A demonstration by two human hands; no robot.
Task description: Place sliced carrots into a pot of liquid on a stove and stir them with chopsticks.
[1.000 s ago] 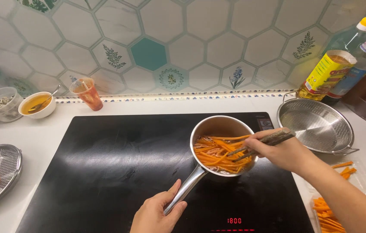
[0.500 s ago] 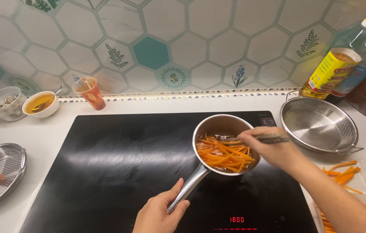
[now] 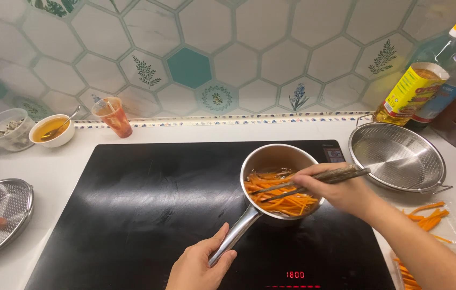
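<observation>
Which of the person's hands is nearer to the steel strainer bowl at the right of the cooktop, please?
The right. The right hand holds chopsticks over the saucepan, just left of the strainer bowl. The left hand has its grip on the saucepan handle, farther away at the cooktop's near edge.

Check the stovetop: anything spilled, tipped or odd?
Nothing stands out. The saucepan sits upright on the black cooktop, carrot strips stay inside, left hand steadies the handle, right hand stirs with chopsticks.

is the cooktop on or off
On: the black cooktop shows lit red digits on its front edge, under the saucepan.
</observation>
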